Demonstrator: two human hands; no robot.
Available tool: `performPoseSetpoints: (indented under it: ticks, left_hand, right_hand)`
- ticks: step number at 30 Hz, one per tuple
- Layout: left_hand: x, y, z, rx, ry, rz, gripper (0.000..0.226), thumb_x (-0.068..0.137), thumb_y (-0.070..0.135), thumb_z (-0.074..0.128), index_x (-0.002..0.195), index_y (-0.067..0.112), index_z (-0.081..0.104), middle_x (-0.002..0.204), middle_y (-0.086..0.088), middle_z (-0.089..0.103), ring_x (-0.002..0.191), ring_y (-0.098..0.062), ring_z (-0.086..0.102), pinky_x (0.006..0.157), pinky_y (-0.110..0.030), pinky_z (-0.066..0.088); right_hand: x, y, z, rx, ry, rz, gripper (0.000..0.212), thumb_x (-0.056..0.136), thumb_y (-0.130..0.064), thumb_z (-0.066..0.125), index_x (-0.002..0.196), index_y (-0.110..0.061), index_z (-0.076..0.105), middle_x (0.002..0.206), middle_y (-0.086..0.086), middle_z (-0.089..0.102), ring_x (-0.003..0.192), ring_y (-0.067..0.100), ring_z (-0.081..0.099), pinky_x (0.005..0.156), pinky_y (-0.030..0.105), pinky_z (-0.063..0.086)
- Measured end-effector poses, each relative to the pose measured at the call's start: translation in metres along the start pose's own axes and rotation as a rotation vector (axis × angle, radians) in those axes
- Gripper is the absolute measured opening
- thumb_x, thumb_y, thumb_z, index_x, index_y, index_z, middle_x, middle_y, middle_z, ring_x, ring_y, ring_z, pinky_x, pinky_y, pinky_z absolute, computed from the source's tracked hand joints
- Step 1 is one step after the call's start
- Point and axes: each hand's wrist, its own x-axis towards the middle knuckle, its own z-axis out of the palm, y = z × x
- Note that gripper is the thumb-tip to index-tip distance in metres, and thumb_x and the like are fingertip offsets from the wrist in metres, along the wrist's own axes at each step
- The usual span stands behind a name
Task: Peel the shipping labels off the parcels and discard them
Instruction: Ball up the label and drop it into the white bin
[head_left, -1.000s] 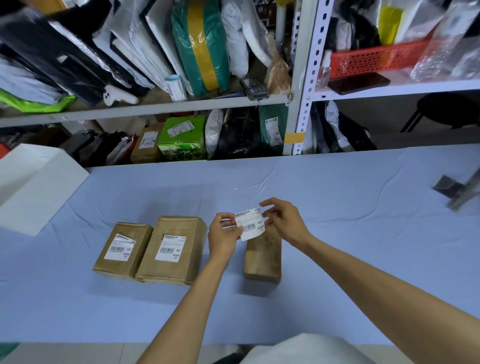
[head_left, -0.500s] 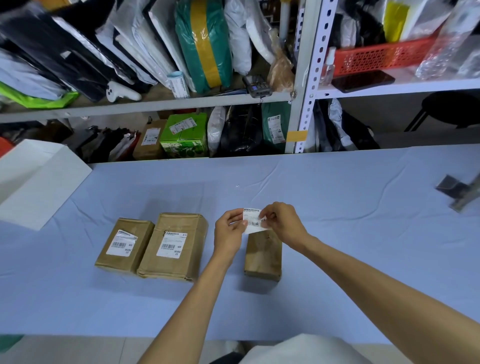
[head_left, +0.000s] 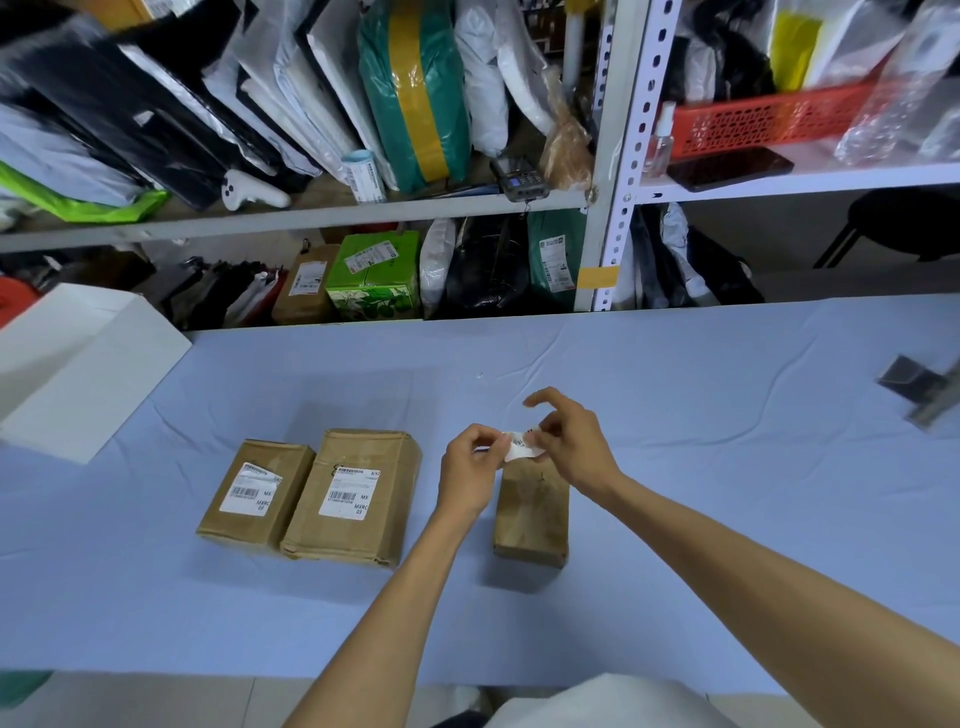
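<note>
Three brown paper parcels lie on the blue table cloth (head_left: 675, 519). The left parcel (head_left: 254, 493) and the middle parcel (head_left: 358, 493) each carry a white barcode label. The right parcel (head_left: 532, 514) shows bare paper on top. Just above its far end, my left hand (head_left: 467, 467) and my right hand (head_left: 571, 447) both pinch a peeled white shipping label (head_left: 517, 447), which is folded small between the fingers. Much of the label is hidden by my fingers.
A white box (head_left: 78, 374) stands at the table's left edge. A dark metal object (head_left: 919, 389) pokes in at the right edge. Behind the table, metal shelves (head_left: 613, 156) hold bags, parcels and a red basket (head_left: 769, 122).
The label was held flat and spread between both hands; it has since been folded and crumpled smaller. My hands have drawn closer together above the right parcel.
</note>
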Motion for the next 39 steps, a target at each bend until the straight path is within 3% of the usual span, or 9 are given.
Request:
performPoseSetpoints:
  ticks: [4,7,12,17,22,27,31,35,39]
  left_hand:
    - [-0.002,0.007,-0.002,-0.065,-0.054,0.0,0.01,0.084,0.012,0.071,0.081,0.017,0.063,0.086,-0.002,0.066,0.09,-0.021,0.065,0.084,-0.044,0.058]
    - [-0.001,0.011,-0.002,-0.142,-0.079,-0.043,0.022,0.081,0.013,0.075,0.095,0.022,0.061,0.091,-0.005,0.069,0.092,-0.022,0.068,0.084,-0.038,0.058]
    - [0.002,0.016,0.001,-0.16,-0.041,-0.009,0.014,0.08,0.009,0.075,0.09,0.018,0.071,0.089,-0.004,0.071,0.092,-0.021,0.068,0.079,-0.033,0.059]
    - [0.002,0.019,-0.002,-0.277,0.065,-0.054,0.008,0.082,0.007,0.072,0.09,0.005,0.07,0.085,-0.016,0.072,0.078,-0.025,0.071,0.069,-0.022,0.058]
    - [0.007,0.022,-0.005,-0.166,0.068,-0.029,0.006,0.084,0.01,0.072,0.086,0.005,0.069,0.079,-0.008,0.072,0.07,-0.012,0.069,0.065,-0.019,0.054]
    - [0.008,0.023,-0.004,-0.077,0.005,0.026,0.008,0.084,0.007,0.071,0.076,0.01,0.069,0.083,-0.007,0.071,0.081,-0.02,0.068,0.077,-0.03,0.059]
    - [0.008,0.028,-0.006,-0.114,-0.196,-0.013,0.009,0.087,0.008,0.068,0.087,0.0,0.071,0.095,-0.016,0.072,0.091,-0.028,0.07,0.089,-0.033,0.056]
    - [0.01,0.032,-0.003,-0.199,-0.125,-0.078,0.009,0.079,0.009,0.076,0.074,0.01,0.069,0.091,-0.008,0.073,0.096,-0.025,0.069,0.09,-0.032,0.053]
    - [0.015,0.037,-0.005,-0.292,-0.041,-0.114,0.012,0.078,0.0,0.074,0.084,0.009,0.07,0.087,-0.009,0.072,0.086,-0.022,0.069,0.08,-0.026,0.055]
  right_hand:
    - [0.006,-0.002,-0.006,0.08,0.076,0.073,0.012,0.077,0.003,0.071,0.081,-0.004,0.062,0.067,0.013,0.068,0.06,0.022,0.069,0.059,0.035,0.059]
    - [0.006,-0.006,-0.007,0.123,0.111,0.084,0.005,0.073,0.002,0.075,0.074,0.0,0.07,0.068,0.011,0.069,0.062,0.024,0.069,0.06,0.033,0.06]
    - [0.006,-0.016,-0.004,0.112,0.134,0.111,0.005,0.074,-0.008,0.077,0.078,-0.008,0.077,0.07,0.0,0.071,0.067,0.009,0.068,0.064,0.018,0.054]
    - [0.003,-0.022,-0.006,0.076,-0.053,0.083,0.017,0.079,-0.01,0.073,0.096,-0.008,0.076,0.085,0.002,0.074,0.078,0.002,0.069,0.07,0.012,0.051]
    - [-0.001,-0.027,-0.005,0.147,-0.024,-0.008,0.016,0.078,-0.002,0.072,0.093,-0.003,0.076,0.08,0.009,0.074,0.07,0.011,0.072,0.068,0.023,0.059]
    - [-0.004,-0.026,0.002,0.127,0.086,0.023,0.007,0.075,-0.008,0.073,0.08,-0.004,0.071,0.069,0.008,0.071,0.063,0.015,0.07,0.064,0.033,0.06]
    - [-0.003,-0.02,-0.009,0.074,0.05,0.025,0.003,0.074,-0.006,0.073,0.076,-0.004,0.073,0.066,0.006,0.07,0.062,0.014,0.068,0.062,0.031,0.057]
    - [-0.002,-0.022,-0.009,0.085,0.047,-0.013,0.01,0.077,-0.001,0.066,0.079,-0.006,0.075,0.071,0.004,0.072,0.067,0.011,0.069,0.065,0.027,0.057]
    - [-0.003,-0.023,-0.003,0.053,0.02,-0.039,0.019,0.087,-0.006,0.062,0.099,-0.011,0.076,0.09,-0.001,0.073,0.08,0.004,0.067,0.071,0.011,0.051]
